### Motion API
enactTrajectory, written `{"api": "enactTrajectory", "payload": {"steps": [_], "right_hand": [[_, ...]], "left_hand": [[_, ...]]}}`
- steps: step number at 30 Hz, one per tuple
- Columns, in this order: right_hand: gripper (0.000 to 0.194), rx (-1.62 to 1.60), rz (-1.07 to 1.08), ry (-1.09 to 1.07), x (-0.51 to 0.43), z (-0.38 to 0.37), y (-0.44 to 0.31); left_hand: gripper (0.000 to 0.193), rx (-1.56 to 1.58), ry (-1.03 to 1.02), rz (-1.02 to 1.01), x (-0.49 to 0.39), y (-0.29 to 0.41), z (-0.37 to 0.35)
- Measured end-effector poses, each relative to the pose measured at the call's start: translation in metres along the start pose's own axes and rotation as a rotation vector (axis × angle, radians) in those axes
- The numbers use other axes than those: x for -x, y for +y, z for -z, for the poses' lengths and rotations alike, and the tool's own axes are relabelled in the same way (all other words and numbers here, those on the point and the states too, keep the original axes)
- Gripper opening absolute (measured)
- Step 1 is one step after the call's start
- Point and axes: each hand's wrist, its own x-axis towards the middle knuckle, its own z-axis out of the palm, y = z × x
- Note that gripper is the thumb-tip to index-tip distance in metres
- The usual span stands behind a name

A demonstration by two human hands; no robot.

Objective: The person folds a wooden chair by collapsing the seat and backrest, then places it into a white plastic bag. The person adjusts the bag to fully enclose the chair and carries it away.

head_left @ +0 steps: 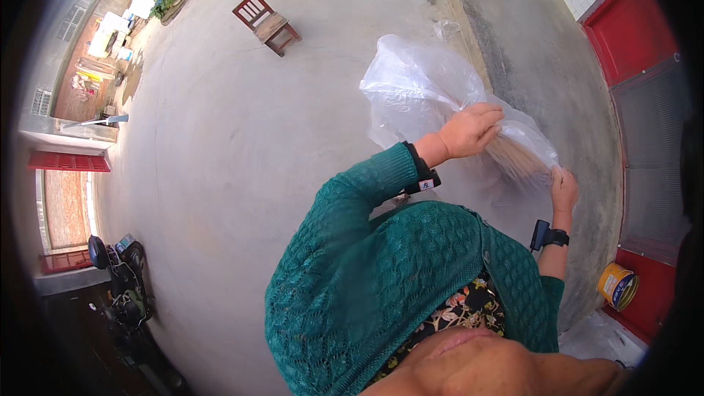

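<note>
A large sheet or bag of clear plastic film (418,80) billows in front of me above the concrete floor. My left hand (467,129) pinches its gathered near edge. Farther right, my right hand (564,188) grips the rim of the same film, so the edge is stretched between both hands. Through or under the film shows a tan, streaky bundle (517,158), perhaps broom bristles; the film and blur keep me from telling what it is. Both wrists carry dark strapped devices, the left one (426,176) with a small marked label.
A small wooden chair (267,25) stands on the concrete floor (220,176). A low step edge (467,27) runs past the film. By the red door at right sits a yellow bucket (617,286); more plastic sheeting (602,335) lies below it. A motorbike (124,286) is at left.
</note>
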Motion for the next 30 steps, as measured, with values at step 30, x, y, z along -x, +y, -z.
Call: {"api": "enactTrajectory", "payload": {"steps": [30], "right_hand": [[0.038, 0.075, -0.109, 0.071, 0.020, -0.025, 0.034]], "left_hand": [[0.027, -0.036, 0.226, 0.990, 0.080, -0.179, 0.187]]}}
